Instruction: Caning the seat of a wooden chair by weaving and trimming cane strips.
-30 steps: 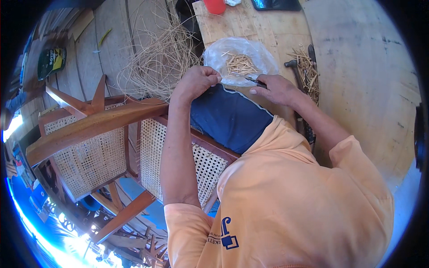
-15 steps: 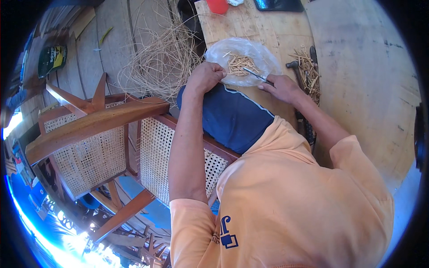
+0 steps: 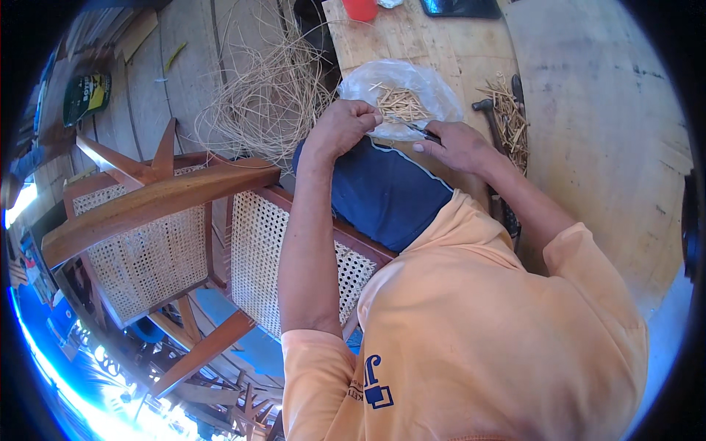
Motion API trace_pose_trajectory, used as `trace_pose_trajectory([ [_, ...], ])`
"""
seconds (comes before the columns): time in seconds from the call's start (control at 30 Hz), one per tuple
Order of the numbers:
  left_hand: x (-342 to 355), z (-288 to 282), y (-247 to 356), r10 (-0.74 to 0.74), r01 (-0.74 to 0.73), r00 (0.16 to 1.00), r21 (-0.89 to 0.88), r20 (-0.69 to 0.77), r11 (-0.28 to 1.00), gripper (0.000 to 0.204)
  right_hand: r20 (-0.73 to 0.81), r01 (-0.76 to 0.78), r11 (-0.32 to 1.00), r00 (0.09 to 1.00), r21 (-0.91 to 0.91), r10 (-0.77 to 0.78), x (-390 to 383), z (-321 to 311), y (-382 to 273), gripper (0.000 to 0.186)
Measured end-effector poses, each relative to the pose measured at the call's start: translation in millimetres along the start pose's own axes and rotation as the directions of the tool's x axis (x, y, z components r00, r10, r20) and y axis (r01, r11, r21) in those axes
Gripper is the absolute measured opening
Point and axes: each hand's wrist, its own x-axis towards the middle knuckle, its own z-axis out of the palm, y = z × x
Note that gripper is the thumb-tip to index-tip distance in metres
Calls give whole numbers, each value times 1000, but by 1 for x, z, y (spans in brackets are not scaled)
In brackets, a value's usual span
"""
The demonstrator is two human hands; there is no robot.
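Observation:
My left hand (image 3: 344, 128) is closed in a pinch over the near left rim of a clear plastic bag (image 3: 434, 84). What its fingertips hold is too small to make out. My right hand (image 3: 460, 149) grips a thin knife (image 3: 423, 132), its blade pointing left toward my left fingertips. Between and beyond my hands, a pile of short pale wooden sticks (image 3: 401, 104) lies in the opened bag. My thigh in dark blue cloth (image 3: 390, 195) is just below both hands.
A hammer (image 3: 485, 110) and a heap of cane scraps (image 3: 509, 117) lie right of my right hand. Loose cane strands (image 3: 272, 95) tangle at the left, above wooden chairs with woven cane panels (image 3: 151, 246). A red cup (image 3: 359, 9) stands at the table's far end.
My right hand has shifted slightly left and nearer, and the knife blade now sits lower, closer to the bag's near edge. My left hand has moved slightly right.

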Motion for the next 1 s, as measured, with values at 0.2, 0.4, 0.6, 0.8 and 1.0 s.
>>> trace_pose_trajectory([
  [0.2, -2, 1, 3, -2, 2, 1000, 9, 17, 1000, 23, 5, 21, 999, 1000, 24, -21, -1, -1, -3, 51],
  [0.4, 4, 7, -4, 50, -50, 999, 6, -12, 999, 23, -1, -1, 1000, 1000, 23, 1, -2, -1, -2, 54],
  [0.6, 17, 11, -7, 60, -58, 998, 106, -10, 993, 23, -1, -16, 999, 1000, 29, 16, 1, 2, 6, 55],
  [0.8, 23, 14, -7, 68, -64, 998, 184, -13, 981, 23, 35, -69, 994, 997, 81, 66, 5, 4, 15, 48],
  [1.0, -5, 15, 9, 66, -69, 997, 151, 26, 986, 22, -18, 59, 843, 998, 534, -58, -6, 6, 9, 30],
])
